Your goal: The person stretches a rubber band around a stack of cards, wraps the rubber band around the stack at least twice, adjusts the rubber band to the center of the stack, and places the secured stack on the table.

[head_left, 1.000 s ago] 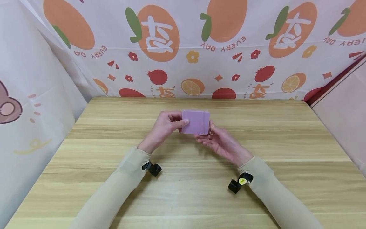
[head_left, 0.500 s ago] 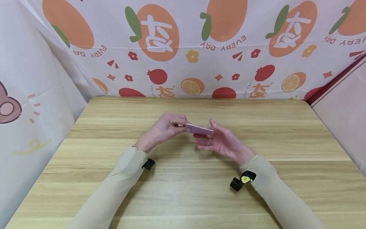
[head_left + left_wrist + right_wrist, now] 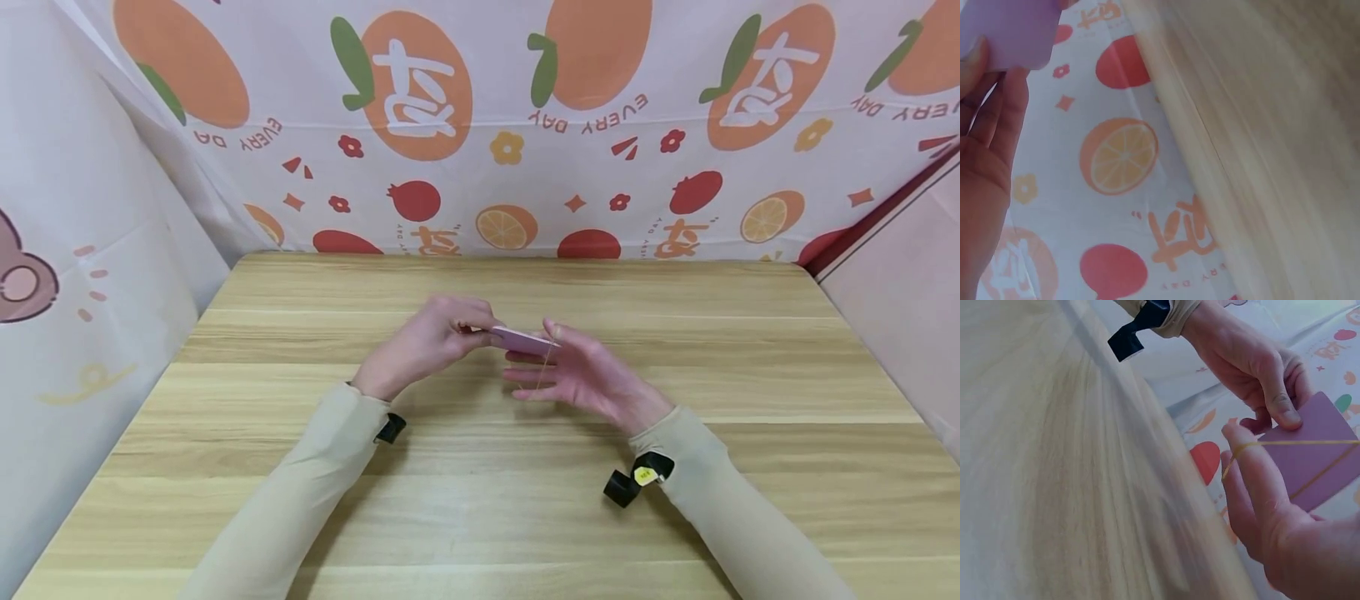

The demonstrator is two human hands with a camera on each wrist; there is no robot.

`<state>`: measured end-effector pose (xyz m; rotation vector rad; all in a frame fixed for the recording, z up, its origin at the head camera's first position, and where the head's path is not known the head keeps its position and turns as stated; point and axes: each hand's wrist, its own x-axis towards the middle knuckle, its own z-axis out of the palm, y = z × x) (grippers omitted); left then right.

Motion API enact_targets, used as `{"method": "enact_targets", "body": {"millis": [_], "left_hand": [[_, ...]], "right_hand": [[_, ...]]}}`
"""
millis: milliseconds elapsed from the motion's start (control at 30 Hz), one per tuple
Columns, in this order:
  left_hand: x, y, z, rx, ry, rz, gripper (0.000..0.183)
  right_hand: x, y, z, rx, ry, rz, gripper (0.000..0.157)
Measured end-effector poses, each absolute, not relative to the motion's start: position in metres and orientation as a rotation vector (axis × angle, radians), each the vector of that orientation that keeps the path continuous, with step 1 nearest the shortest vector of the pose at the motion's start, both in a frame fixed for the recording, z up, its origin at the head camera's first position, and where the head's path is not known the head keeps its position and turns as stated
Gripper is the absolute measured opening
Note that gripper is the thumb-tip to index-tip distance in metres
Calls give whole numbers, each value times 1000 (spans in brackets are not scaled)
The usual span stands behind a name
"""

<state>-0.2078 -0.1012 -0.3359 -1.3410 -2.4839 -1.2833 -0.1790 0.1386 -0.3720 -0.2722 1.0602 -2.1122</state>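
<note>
My left hand (image 3: 431, 346) pinches a thin purple rectangular pad (image 3: 523, 340) with rounded corners, thumb against fingers at its left end. The pad is held above the table, seen nearly edge-on in the head view. A thin yellowish rubber band (image 3: 1300, 442) crosses the pad's face in the right wrist view and stretches out round a finger of my right hand (image 3: 592, 375). The right fingers are extended below the pad's right end, and the right thumb is up beside that end. In the left wrist view, only part of the pad (image 3: 1016, 34) shows.
A wood-grain table (image 3: 465, 500) lies under both hands. Behind it hangs a white cloth (image 3: 525, 179) printed with fruit, and another pale cloth (image 3: 120, 250) hangs at the left. Black wrist cameras stick out from both sleeves, the right one (image 3: 622, 487) sitting lower.
The pad has tipped from facing the camera to nearly edge-on. My right fingers have straightened and spread downward, drawing the rubber band out from the pad.
</note>
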Motion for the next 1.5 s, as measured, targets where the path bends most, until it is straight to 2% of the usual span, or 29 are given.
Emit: {"method": "enact_targets", "body": {"millis": [133,367,633,867,1267,1400,1500], "left_hand": [[-207,-96,-337,-1327,-2471,-1286,15],[-208,-97,-339,-902,-2596,-1593,6],[-215,-99,-341,-475,-2425,-2074,14],[-217,-94,-346,-215,-2361,-2194,12],[-219,-95,-350,-67,-2370,-2249,17],[-218,-95,-349,-61,-2374,-2237,17],[-218,-96,-349,-58,-2379,-2242,17]], "right_hand": [[-178,138,-370,-192,1097,-2135,49],[-179,139,-370,-113,1101,-2164,56],[-179,132,-369,-148,1125,-2230,47],[-177,127,-370,-128,1301,-2275,40],[-180,130,-367,-128,1377,-2360,47],[-181,133,-367,-126,1420,-2361,44],[-179,131,-365,-155,1544,-2358,36]]}}
